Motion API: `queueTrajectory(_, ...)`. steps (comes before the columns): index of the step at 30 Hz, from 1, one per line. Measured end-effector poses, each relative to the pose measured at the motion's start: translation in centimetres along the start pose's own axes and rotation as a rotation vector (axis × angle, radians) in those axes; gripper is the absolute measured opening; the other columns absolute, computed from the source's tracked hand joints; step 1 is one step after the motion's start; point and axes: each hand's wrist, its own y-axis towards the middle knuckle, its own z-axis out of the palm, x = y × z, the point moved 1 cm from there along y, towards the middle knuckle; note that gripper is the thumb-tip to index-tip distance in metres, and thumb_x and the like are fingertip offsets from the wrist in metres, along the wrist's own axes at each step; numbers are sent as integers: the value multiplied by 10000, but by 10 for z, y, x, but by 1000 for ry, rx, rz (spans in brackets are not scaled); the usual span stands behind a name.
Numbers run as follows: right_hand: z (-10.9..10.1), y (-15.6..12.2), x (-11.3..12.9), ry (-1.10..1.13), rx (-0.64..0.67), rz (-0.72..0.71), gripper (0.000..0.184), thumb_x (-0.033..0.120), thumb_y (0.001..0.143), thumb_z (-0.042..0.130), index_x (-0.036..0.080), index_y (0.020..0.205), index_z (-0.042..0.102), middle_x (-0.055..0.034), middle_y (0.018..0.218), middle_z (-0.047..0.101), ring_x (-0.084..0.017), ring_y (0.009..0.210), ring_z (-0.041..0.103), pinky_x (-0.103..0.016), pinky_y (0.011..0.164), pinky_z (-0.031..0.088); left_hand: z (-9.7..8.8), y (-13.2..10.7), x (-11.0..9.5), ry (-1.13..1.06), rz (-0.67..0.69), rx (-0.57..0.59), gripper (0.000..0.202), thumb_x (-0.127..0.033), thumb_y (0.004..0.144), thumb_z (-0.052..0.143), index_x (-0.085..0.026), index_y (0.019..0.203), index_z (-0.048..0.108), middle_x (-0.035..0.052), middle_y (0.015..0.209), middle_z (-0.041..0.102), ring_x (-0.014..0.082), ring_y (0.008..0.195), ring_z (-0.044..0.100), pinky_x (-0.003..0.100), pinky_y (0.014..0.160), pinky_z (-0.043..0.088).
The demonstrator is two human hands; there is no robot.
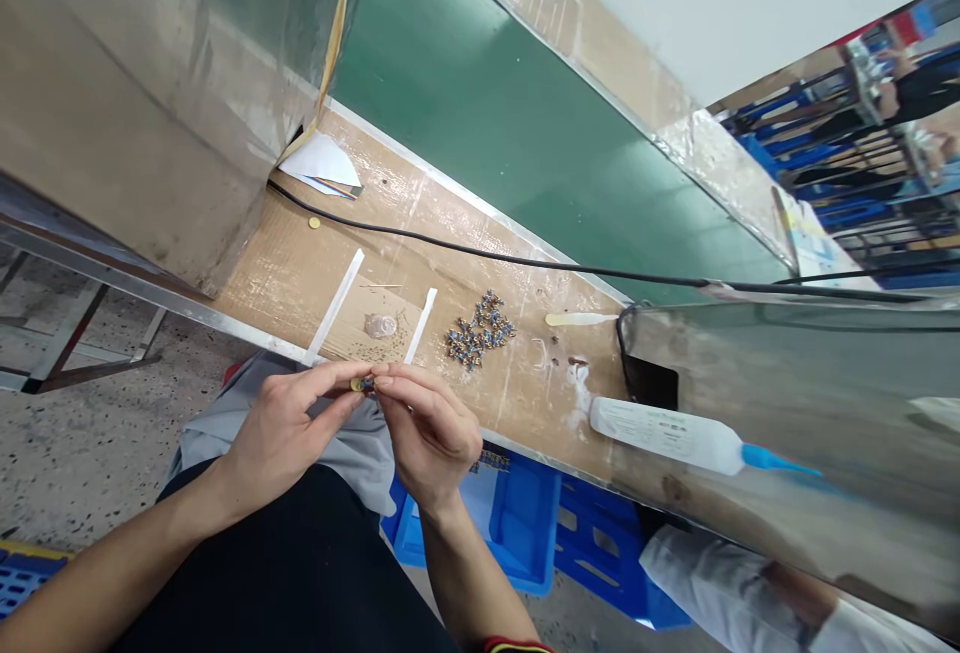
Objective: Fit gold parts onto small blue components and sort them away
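Note:
My left hand (289,428) and my right hand (427,428) meet at the near edge of the workbench (300,273). Together their fingertips pinch one small blue and brass part (363,385). A pile of several like parts (480,329) lies on the bench just beyond my right hand. Two white strips, a left one (334,307) and a right one (421,325), flank a small clear blob (381,325) in front of my hands.
A white glue tube with a blue tip (675,433) lies at the right. A black cable (480,253) crosses the bench. A green conveyor belt (525,123) runs behind. Blue crates (525,523) sit under the bench. Another person's white sleeve (720,583) shows at lower right.

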Motion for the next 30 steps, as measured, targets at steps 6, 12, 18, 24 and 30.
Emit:
queueTrajectory(6,-1,-1,-1,-22,9,-31,458,-71,960,761,278,1245,841,-57,1168,865,-196,1043,856,-336,917,739,1,-1,-1,34,12,-15,352,-190,1086,730,-335,1390,834,-25,1348,872,186,1133,871,263,1078,671)
queueTrajectory(12,-4,-3,0,-95,47,-124,492,-33,982,758,292,1346,822,-70,1216,864,-222,1063,867,-359,911,756,2,-2,-4,108,72,-46,324,-169,1101,700,-288,1380,814,-3,1362,867,197,1160,870,271,1093,671)
queueTrajectory(18,-5,-6,1,-141,50,-240,514,-23,979,775,248,1415,796,-101,1243,862,-253,1089,869,-385,893,774,3,-5,-8,209,157,-62,331,-143,1123,656,-243,1419,763,18,1341,874,207,1178,869,270,1090,674)
queueTrajectory(24,-7,-13,1,-264,27,-343,547,26,1000,787,270,1489,751,-90,1277,864,-281,1084,878,-428,860,802,2,-7,-15,209,153,-40,349,-130,1130,621,-261,1431,740,20,1324,877,190,1144,874,244,1025,685)
queueTrajectory(30,-13,-23,-1,-358,69,-419,469,77,999,823,262,1428,784,-76,1331,853,-290,1128,873,-448,896,813,2,-8,-20,193,152,-53,310,-107,1103,626,-271,1328,764,-2,1178,897,165,1011,883,224,917,692)
